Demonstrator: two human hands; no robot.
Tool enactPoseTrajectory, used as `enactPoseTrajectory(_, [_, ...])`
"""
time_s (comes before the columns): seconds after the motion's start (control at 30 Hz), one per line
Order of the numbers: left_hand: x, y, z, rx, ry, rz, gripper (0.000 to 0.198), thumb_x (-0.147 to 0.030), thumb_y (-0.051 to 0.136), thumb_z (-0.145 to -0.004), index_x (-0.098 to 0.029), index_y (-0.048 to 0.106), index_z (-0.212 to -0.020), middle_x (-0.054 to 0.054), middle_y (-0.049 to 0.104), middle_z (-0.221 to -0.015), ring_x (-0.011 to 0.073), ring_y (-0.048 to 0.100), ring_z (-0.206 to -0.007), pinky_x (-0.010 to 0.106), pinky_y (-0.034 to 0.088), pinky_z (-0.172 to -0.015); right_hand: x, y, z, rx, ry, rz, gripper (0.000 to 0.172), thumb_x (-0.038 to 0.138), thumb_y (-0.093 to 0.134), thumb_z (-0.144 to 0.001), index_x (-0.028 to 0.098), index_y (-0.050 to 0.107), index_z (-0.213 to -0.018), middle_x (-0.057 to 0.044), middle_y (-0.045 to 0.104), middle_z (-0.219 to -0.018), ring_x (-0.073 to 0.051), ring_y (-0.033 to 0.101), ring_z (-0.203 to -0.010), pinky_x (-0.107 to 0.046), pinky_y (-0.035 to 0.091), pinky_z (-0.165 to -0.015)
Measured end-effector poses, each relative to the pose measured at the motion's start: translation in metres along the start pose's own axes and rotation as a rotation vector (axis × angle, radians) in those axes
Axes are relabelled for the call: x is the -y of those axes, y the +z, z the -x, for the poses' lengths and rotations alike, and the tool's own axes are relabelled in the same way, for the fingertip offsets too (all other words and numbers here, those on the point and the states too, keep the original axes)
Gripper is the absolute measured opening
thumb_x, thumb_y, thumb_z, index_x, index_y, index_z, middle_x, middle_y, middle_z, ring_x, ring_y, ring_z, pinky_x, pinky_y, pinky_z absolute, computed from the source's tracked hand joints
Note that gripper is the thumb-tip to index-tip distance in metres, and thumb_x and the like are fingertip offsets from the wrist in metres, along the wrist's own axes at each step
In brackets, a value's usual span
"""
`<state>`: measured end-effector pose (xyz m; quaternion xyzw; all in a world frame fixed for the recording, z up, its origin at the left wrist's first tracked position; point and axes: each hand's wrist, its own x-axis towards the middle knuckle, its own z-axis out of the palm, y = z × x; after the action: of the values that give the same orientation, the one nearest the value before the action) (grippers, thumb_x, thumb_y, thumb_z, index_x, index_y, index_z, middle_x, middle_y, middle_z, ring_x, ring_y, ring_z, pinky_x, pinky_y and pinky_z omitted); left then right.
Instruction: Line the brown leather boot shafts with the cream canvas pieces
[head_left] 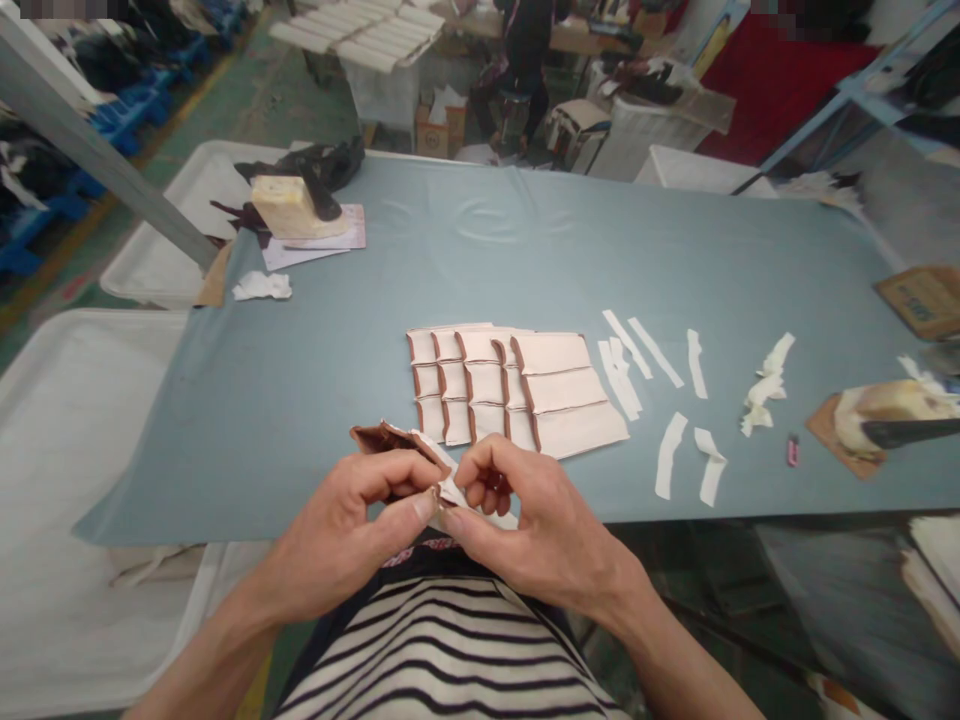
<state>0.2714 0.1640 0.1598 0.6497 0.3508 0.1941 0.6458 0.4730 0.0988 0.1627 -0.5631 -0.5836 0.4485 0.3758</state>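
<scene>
Piece [405,440] | seemingly unfinished | left hand [367,510] pinched on its edge | right hand [536,510] pinched on it alongside | panels [566,385] laid overlapping | loose strips [670,455] nearby

Green floor [255,110], yellow line [219,72]; red panel [772,95] back right; grey post [105,138] left; blue-grey table [330,345].

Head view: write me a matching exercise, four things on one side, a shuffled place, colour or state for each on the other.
Things:
1. Left hand and right hand
2. Pale panels
3. Tabletop
4. Small pink object

Descriptions:
A. blue-grey
B. to the right of the two nearest white strips
C. pinching a brown-and-white piece
D. overlapping one another, beyond the hands

Pairs: 1-C, 2-D, 3-A, 4-B
</scene>
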Motion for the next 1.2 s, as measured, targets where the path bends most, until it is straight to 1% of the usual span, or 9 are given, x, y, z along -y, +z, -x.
enactPoseTrajectory(0.13, [-0.005, -0.001, -0.005, 0.002, 0.016, -0.057, 0.016, -0.024, 0.066, -0.088, -0.017, 0.08, -0.088, 0.003, 0.077, -0.083, 0.017, 0.069, -0.078, 0.022, 0.053, -0.071, -0.001, 0.001, 0.001, -0.05, -0.043, 0.048, 0.009, 0.022, 0.069, -0.088, 0.021, 0.061, -0.087, 0.005, 0.062, -0.076, -0.01, 0.054, -0.065, -0.024, 0.044, -0.062])
enactPoseTrajectory(0.33, [-0.008, 0.001, -0.011, -0.011, 0.011, -0.044, 0.017, -0.026, 0.063, -0.087, -0.017, 0.077, -0.081, 0.002, 0.076, -0.081, 0.0158, 0.067, -0.071, 0.022, 0.051, -0.063, -0.004, 0.006, -0.001, -0.097, -0.006, 0.04, 0.011, 0.021, 0.07, -0.085, 0.022, 0.06, -0.087, 0.005, 0.062, -0.075, -0.01, 0.053, -0.063, -0.023, 0.043, -0.061])
enactPoseTrajectory(0.47, [-0.004, 0.0, -0.012, -0.019, 0.024, -0.043, 0.018, -0.027, 0.062, -0.088, -0.017, 0.076, -0.082, 0.002, 0.077, -0.081, 0.0167, 0.068, -0.074, 0.023, 0.052, -0.069, -0.005, 0.006, -0.004, -0.072, 0.057, -0.025, 0.01, 0.023, 0.071, -0.087, 0.021, 0.06, -0.086, 0.005, 0.06, -0.074, -0.01, 0.051, -0.064, -0.023, 0.043, -0.061])
enactPoseTrajectory(0.67, [-0.003, 0.003, -0.013, -0.107, 0.054, -0.04, 0.022, -0.03, 0.06, -0.091, -0.017, 0.074, -0.08, 0.001, 0.075, -0.078, 0.0179, 0.067, -0.075, 0.025, 0.052, -0.071, -0.003, 0.006, -0.007, 0.011, 0.104, -0.21, 0.013, 0.029, 0.071, -0.089, 0.022, 0.06, -0.09, 0.005, 0.056, -0.071, -0.011, 0.05, -0.063, -0.024, 0.043, -0.059])
enactPoseTrajectory(0.8, [0.001, 0.006, -0.012, -0.182, 0.083, 0.028, 0.023, -0.03, 0.061, -0.09, -0.018, 0.07, -0.073, -0.001, 0.066, -0.068, 0.0147, 0.058, -0.064, 0.024, 0.046, -0.061, -0.004, 0.008, -0.01, -0.035, 0.003, -0.214, 0.011, 0.03, 0.068, -0.094, 0.022, 0.061, -0.089, 0.003, 0.061, -0.074, -0.012, 0.052, -0.065, -0.024, 0.045, -0.06])
enactPoseTrajectory(0.9, [0.002, 0.006, -0.01, -0.181, 0.073, 0.074, 0.023, -0.031, 0.063, -0.09, -0.018, 0.069, -0.071, -0.002, 0.059, -0.062, 0.0126, 0.051, -0.055, 0.023, 0.039, -0.053, -0.009, 0.005, -0.016, -0.123, -0.173, -0.136, 0.009, 0.026, 0.072, -0.096, 0.021, 0.066, -0.1, -0.001, 0.074, -0.095, -0.012, 0.06, -0.075, -0.025, 0.048, -0.067])
enactPoseTrajectory(1.0, [0.0, 0.004, -0.01, -0.168, 0.062, 0.064, 0.024, -0.032, 0.064, -0.09, -0.018, 0.069, -0.07, -0.001, 0.061, -0.062, 0.0127, 0.051, -0.053, 0.024, 0.04, -0.05, -0.013, -0.003, -0.025, 0.006, -0.3, -0.152, 0.015, 0.027, 0.072, -0.1, 0.022, 0.07, -0.115, -0.005, 0.077, -0.118, -0.014, 0.067, -0.091, -0.024, 0.051, -0.071])
enactPoseTrajectory(1.07, [-0.002, 0.002, -0.009, -0.161, 0.056, 0.046, 0.027, -0.034, 0.065, -0.091, -0.018, 0.07, -0.07, 0.0, 0.062, -0.062, 0.013, 0.051, -0.051, 0.024, 0.039, -0.049, -0.014, -0.009, -0.031, 0.095, -0.301, -0.179, 0.012, 0.029, 0.071, -0.102, 0.022, 0.073, -0.111, -0.004, 0.078, -0.112, -0.013, 0.067, -0.086, -0.024, 0.051, -0.069])
enactPoseTrajectory(1.2, [-0.005, -0.001, -0.01, -0.131, 0.119, -0.028, 0.029, -0.032, 0.065, -0.092, -0.017, 0.071, -0.068, 0.001, 0.064, -0.06, 0.0142, 0.055, -0.056, 0.024, 0.042, -0.054, -0.008, -0.019, -0.039, 0.159, -0.265, -0.107, 0.008, 0.028, 0.072, -0.097, 0.021, 0.074, -0.099, -0.001, 0.078, -0.095, -0.012, 0.061, -0.073, -0.025, 0.049, -0.067])
